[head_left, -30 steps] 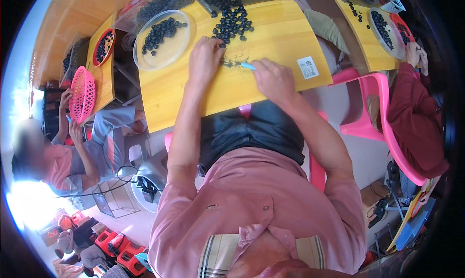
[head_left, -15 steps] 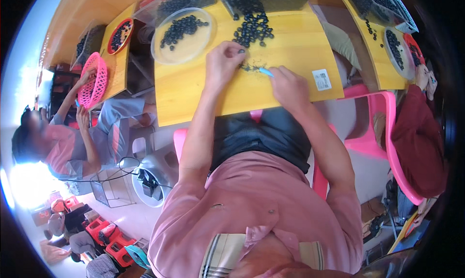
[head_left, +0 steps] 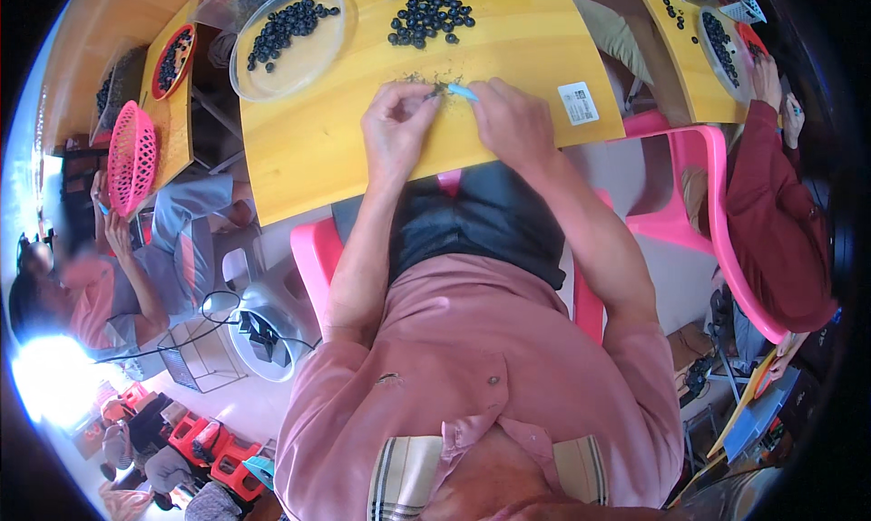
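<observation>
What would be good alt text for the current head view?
A seated person's right hand holds a light-blue tool close to a small dark piece pinched in the left hand, over a yellow table. Beyond lie loose dark round pieces, with more in a clear round dish at left; other people sit to either side.

"Could anything be read?"
"No words. A white label (head_left: 578, 103) lay on the yellow table (head_left: 308, 149), bearing a dark square code (head_left: 581, 95) and lines of print too small to make out."
</observation>
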A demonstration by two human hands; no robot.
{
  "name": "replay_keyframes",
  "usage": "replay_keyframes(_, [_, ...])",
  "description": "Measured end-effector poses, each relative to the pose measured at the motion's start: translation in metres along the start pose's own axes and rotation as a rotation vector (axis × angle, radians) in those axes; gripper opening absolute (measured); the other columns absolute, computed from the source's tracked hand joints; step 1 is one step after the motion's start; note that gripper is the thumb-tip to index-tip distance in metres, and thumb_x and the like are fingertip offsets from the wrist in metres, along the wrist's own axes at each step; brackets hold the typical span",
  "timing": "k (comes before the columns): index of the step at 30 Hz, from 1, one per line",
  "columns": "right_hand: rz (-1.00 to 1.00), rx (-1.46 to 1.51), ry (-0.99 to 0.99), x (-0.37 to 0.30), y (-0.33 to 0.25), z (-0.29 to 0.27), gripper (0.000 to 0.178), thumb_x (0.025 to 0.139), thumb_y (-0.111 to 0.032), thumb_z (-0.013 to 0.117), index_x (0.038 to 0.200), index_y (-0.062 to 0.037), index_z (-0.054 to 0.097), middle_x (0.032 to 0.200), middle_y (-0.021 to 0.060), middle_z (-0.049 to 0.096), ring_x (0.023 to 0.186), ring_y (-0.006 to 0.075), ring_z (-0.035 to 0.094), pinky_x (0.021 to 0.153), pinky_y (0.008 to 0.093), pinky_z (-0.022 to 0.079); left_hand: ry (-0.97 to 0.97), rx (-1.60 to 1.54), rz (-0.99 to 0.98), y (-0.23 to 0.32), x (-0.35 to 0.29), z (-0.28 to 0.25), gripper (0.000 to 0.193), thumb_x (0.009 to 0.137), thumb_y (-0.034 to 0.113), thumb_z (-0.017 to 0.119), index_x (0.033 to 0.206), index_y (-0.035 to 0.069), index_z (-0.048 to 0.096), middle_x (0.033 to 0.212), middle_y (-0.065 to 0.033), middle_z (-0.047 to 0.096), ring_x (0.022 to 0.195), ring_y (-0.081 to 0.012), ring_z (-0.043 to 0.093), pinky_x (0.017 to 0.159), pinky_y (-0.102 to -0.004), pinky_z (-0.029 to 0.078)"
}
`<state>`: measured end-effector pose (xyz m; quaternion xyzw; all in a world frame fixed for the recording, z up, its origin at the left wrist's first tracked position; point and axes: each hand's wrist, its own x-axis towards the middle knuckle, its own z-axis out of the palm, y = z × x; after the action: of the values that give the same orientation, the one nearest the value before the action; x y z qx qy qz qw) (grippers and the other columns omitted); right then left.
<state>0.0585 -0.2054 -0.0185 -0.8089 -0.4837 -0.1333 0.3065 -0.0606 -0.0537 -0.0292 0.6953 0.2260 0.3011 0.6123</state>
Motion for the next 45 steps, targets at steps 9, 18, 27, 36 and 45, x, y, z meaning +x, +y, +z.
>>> replay_keyframes(9, [0.006,0.047,0.063,-0.001,-0.002,-0.003,0.009,0.092,-0.016,0.071,0.099,-0.0096,0.072,0.081,0.0071,0.066,0.074,0.0281,0.072,0.061,0.0420,0.057,0.059,-0.115,-0.019,0.002,-0.005,0.006,0.024,0.089,-0.004,0.080,0.111,-0.001,0.072,0.101,-0.0038,0.071,0.092,-0.0098,0.067,0.085,-0.0246,0.055])
replay_keyframes(18, [-0.121,0.035,0.080,-0.002,-0.007,-0.004,0.012,0.090,-0.014,0.073,0.100,-0.0082,0.069,0.079,0.0058,0.061,0.073,0.0240,0.069,0.061,0.0388,0.055,0.069,-0.037,0.053,0.001,-0.005,0.007,0.027,0.090,-0.004,0.078,0.115,-0.001,0.069,0.101,-0.0048,0.072,0.091,-0.0107,0.068,0.084,-0.0248,0.056])
replay_keyframes(27, [-0.143,0.019,0.074,-0.002,-0.008,-0.003,0.010,0.090,-0.013,0.071,0.098,-0.0078,0.069,0.077,0.0057,0.059,0.072,0.0231,0.069,0.059,0.0382,0.054,0.073,0.079,0.106,0.000,-0.005,0.006,0.024,0.087,-0.004,0.079,0.110,0.000,0.071,0.100,-0.0066,0.070,0.091,-0.0127,0.069,0.084,-0.0266,0.057])
replay_keyframes(36, [-0.130,0.014,0.086,-0.003,-0.006,0.003,0.007,0.092,-0.013,0.069,0.097,-0.0082,0.068,0.077,0.0056,0.059,0.072,0.0240,0.070,0.059,0.0387,0.055,0.070,-0.060,0.009,0.001,-0.009,0.004,0.024,0.089,-0.004,0.080,0.110,-0.001,0.070,0.100,-0.0054,0.071,0.089,-0.0116,0.068,0.084,-0.0255,0.057])
replay_keyframes(45, [-0.023,-0.040,0.000,0.001,0.000,0.004,0.004,0.093,-0.014,0.067,0.095,-0.0098,0.067,0.080,0.0067,0.063,0.074,0.0265,0.072,0.062,0.0415,0.058,0.053,0.028,0.156,0.006,-0.004,0.004,0.020,0.091,-0.003,0.078,0.110,-0.001,0.073,0.103,-0.0063,0.069,0.093,-0.0124,0.066,0.083,-0.0254,0.054])
